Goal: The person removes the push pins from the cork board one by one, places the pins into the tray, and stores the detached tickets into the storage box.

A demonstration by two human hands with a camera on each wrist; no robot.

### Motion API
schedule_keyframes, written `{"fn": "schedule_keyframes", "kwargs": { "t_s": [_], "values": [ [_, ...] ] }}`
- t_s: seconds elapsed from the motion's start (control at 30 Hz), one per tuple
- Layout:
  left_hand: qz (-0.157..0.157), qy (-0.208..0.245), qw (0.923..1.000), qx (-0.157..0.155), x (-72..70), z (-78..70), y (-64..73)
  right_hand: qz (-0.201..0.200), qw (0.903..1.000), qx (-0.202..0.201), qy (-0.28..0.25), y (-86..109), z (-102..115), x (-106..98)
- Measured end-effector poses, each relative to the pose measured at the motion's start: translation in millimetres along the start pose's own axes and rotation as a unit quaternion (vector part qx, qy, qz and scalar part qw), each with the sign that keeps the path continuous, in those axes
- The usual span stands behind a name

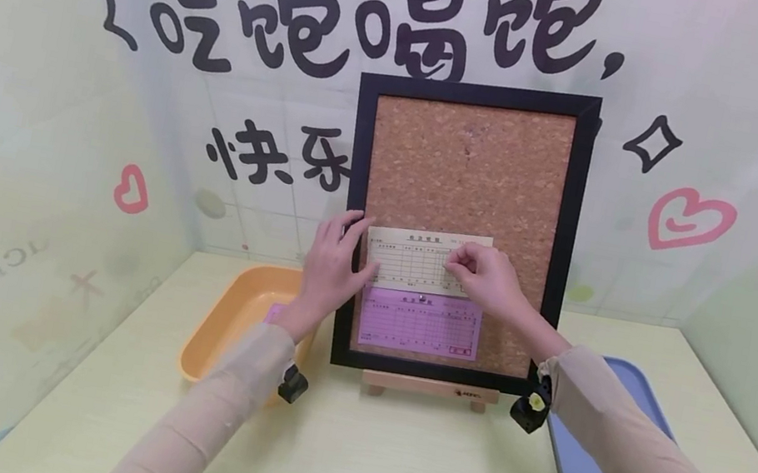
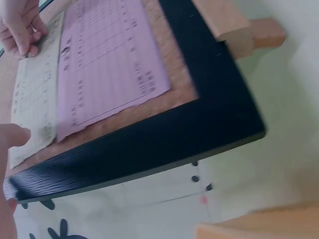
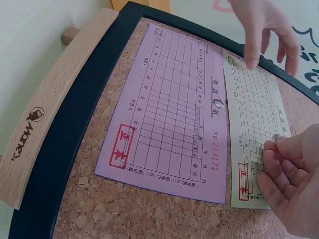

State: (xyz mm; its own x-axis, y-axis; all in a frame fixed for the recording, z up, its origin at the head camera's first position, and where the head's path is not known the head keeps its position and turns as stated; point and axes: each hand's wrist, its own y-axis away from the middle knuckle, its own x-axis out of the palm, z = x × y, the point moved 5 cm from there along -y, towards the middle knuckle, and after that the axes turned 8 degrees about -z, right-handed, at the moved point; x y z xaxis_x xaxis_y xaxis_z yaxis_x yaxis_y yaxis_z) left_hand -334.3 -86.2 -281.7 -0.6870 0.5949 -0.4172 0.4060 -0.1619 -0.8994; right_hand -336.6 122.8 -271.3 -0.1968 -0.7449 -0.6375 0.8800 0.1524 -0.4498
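Note:
A cork board [image 1: 467, 167] in a black frame stands upright. A purple receipt slip [image 1: 419, 332] hangs low on it, a silver thumbtack [image 3: 218, 103] near its top edge. Directly above lies a pale cream receipt slip [image 1: 412, 263] against the cork. My left hand [image 1: 331, 266] is at the board's left side, its thumb on the cream slip's left end and its fingers loosely extended by the frame. Over the right part of the cream slip, my right hand [image 1: 489, 277] pinches a small silver tack [image 3: 275, 137] between thumb and forefinger; its point is hidden.
A wooden easel [image 1: 432, 387] supports the board at its base. To the left sits an orange tray [image 1: 209, 333] with a piece of purple paper [image 1: 272, 312] inside. A blue tray [image 1: 582, 467] lies to the right, partly under the right forearm. A printed wall stands behind.

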Motion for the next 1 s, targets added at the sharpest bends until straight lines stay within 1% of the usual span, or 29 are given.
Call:
{"fn": "schedule_keyframes", "kwargs": {
  "t_s": [0.1,0.2,0.43,0.57,0.77,0.93,1.0],
  "values": [
    [0.011,-0.01,0.9997,0.018,-0.9,-1.7,-7.6,-0.002,1.0,0.003,0.001,-0.6,-1.9,0.4],
    [0.023,-0.016,0.9992,0.027,-0.4,-1.6,-12.9,-0.003,1.0,0.003,0.001,-0.7,-2.0,0.3],
    [0.068,-0.039,0.9967,0.02,1.4,1.6,-19.7,-0.002,1.0,0.007,0.0,-0.4,-1.6,0.8],
    [0.086,-0.048,0.995,0.022,2.8,2.3,-22.9,-0.002,1.0,0.006,0.0,-0.5,-1.7,1.0],
    [0.1,-0.056,0.9932,0.022,4.3,2.1,-25.6,-0.003,1.0,0.008,0.005,-0.3,-2.0,1.1],
    [0.107,-0.052,0.9928,0.014,4.6,1.7,-25.5,-0.005,0.9999,0.011,0.005,-0.1,-2.6,1.6],
    [0.112,-0.044,0.9928,0.01,5.0,1.0,-25.3,-0.005,0.9999,0.012,0.005,-0.1,-3.3,2.1]
  ]
}}
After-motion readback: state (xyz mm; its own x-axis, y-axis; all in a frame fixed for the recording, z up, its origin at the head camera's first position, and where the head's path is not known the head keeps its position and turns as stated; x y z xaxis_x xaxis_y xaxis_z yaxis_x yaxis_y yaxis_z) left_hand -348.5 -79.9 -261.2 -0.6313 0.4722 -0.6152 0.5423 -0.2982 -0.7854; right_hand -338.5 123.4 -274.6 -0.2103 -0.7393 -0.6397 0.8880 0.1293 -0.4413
